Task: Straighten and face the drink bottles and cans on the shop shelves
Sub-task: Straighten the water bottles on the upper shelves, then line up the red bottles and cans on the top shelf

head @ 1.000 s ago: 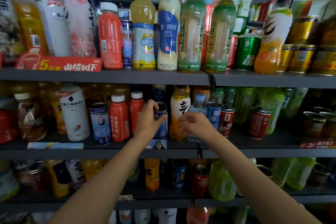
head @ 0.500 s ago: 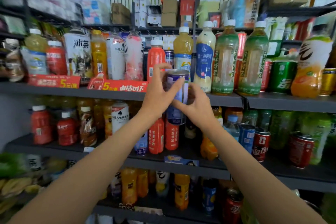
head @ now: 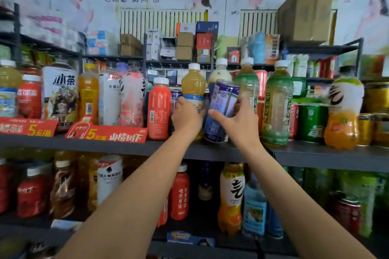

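Can (head: 222, 109) tilts in right hand (head: 240, 124), beside left hand (head: 186, 119).

Tilted can (head: 221, 109) in right hand (head: 240, 124), above upper shelf (head: 315, 154) front edge, base apparently just off it. Left hand (head: 186, 119) on juice bottle (head: 193, 90) immediately left of can. Barcode bottle (head: 159, 109) left of that. Tea bottle (head: 276, 103) right of can. Price tag (head: 109, 131) on shelf edge further left.
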A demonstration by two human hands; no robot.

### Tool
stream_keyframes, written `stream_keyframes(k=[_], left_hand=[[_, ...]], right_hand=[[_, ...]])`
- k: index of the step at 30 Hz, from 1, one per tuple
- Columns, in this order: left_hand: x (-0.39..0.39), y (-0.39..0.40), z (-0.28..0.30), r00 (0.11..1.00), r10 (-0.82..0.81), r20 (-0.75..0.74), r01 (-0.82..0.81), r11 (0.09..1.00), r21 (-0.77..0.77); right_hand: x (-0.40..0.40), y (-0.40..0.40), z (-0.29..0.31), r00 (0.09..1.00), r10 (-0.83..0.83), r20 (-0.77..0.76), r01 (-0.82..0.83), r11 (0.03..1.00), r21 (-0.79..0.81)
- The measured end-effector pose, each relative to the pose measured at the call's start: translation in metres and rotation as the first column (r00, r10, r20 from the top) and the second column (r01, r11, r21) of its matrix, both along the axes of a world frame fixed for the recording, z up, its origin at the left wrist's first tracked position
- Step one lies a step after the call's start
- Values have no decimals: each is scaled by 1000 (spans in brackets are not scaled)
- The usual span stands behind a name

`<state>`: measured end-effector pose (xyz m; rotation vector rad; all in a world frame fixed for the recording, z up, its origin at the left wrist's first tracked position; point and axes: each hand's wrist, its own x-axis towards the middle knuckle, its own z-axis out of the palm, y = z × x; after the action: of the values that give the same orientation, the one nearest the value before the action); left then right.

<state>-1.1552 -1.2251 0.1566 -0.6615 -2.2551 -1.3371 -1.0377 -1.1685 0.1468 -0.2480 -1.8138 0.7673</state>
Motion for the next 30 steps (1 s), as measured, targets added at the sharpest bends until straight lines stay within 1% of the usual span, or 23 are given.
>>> stream_keyframes(k=[2, 6, 8, 13, 16, 19, 23, 25, 28, 30], left_hand=[[-1, 3, -3, 999, 41, -29, -41, 999, 26], [0, -11, 5, 1000, -16, 10, 15, 999, 44], [2, -26, 9, 999, -48, -4, 48, 998, 51], [7, -73, 24, 982, -139, -131, 152, 984, 90], [8, -96, 35, 975, -177, -130, 190, 977, 94], [1, -115, 36, 973, -209, -100, 220, 968, 121], [-10, -133, 29, 950, -306, -63, 312, 940, 137], [-15, -137, 24, 934, -355, -49, 358, 922, 145], [-19, -137, 16, 927, -375, -28, 375, 915, 146], [-21, -134, 10, 913, -408, -19, 405, 901, 155]], right_hand=[[-6, 3, 1, 1000, 14, 16, -14, 1000, -11], [-19, 0, 4, 1000, -25, 15, 25, 1000, -8], [-28, -3, 3, 995, -86, 42, 86, 996, 7], [-44, -21, -5, 953, -258, 158, 247, 965, 85], [-56, -41, -3, 904, -365, 220, 332, 927, 175], [-75, -57, 0, 875, -407, 264, 356, 908, 220], [-94, -64, -3, 831, -490, 264, 441, 869, 224], [-97, -64, -9, 814, -530, 238, 477, 844, 246], [-97, -63, -22, 804, -566, 181, 500, 809, 309], [-97, -63, -27, 805, -568, 171, 496, 803, 330]])
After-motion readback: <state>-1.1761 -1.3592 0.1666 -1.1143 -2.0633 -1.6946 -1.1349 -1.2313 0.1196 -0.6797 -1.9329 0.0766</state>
